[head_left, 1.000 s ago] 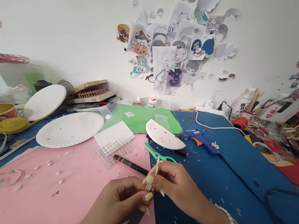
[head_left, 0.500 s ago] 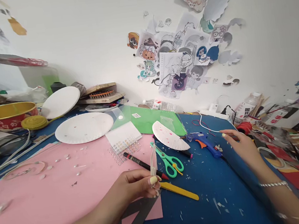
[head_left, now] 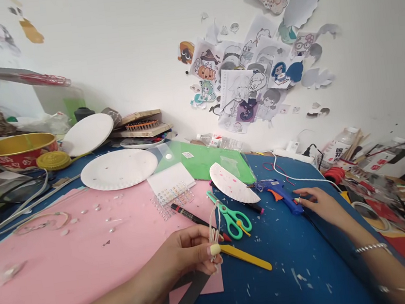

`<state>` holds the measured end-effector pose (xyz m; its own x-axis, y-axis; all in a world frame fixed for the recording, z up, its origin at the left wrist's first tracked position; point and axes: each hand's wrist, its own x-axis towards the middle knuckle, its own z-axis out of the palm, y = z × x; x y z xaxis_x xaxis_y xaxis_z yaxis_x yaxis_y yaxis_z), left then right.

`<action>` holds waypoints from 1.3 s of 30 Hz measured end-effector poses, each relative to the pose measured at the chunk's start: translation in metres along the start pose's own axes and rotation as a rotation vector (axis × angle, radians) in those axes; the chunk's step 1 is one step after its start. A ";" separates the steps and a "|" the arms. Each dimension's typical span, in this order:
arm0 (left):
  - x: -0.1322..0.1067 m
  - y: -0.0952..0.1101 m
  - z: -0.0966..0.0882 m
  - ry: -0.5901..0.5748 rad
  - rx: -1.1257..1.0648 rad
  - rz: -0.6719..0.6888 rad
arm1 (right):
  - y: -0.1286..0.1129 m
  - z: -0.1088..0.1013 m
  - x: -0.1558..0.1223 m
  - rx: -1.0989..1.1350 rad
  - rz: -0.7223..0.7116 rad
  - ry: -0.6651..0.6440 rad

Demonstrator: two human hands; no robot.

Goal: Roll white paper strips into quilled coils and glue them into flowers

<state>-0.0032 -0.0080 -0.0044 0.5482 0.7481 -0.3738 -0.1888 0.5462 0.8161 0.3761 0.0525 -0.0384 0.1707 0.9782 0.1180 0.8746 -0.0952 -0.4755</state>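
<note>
My left hand (head_left: 194, 253) is closed in a pinch on a looped bundle of thin white cord (head_left: 214, 228), its loops sticking up above the fingers. My right hand (head_left: 320, 202) reaches to the rear end of a blue glue gun (head_left: 278, 193) with an orange trigger. Its thumb and index finger are apart, with the fingertips over a small pale thing there that they mostly hide. Beyond my left hand lie green-handled scissors (head_left: 236, 219) and a dark marker (head_left: 191, 215). A yellow stick (head_left: 247, 257) extends right of that hand, and a grey set square (head_left: 185, 303) lies below it.
A pink sheet (head_left: 72, 264) with scattered beads covers the left side. Behind are a paper plate (head_left: 120, 168), a gem sticker sheet (head_left: 173, 199), a green folder (head_left: 203, 159) and a cut, pink-spotted plate piece (head_left: 232, 182). A white cable (head_left: 304, 178) and supplies stand at right.
My right hand has moved down and left, from the white cable to the glue gun's rear end. My left hand keeps the cord, whose loops now spread wider. The view has shifted slightly.
</note>
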 end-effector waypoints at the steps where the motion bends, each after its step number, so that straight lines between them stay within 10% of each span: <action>1: 0.000 0.000 0.000 0.000 0.011 0.011 | 0.000 0.000 0.000 -0.002 0.001 0.000; 39: 0.002 -0.002 -0.007 0.003 -0.053 0.042 | 0.007 -0.002 -0.010 0.073 0.029 0.072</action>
<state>-0.0069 -0.0048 -0.0095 0.5364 0.7721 -0.3407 -0.2550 0.5331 0.8067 0.3817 0.0418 -0.0412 0.2300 0.9593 0.1639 0.8340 -0.1074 -0.5413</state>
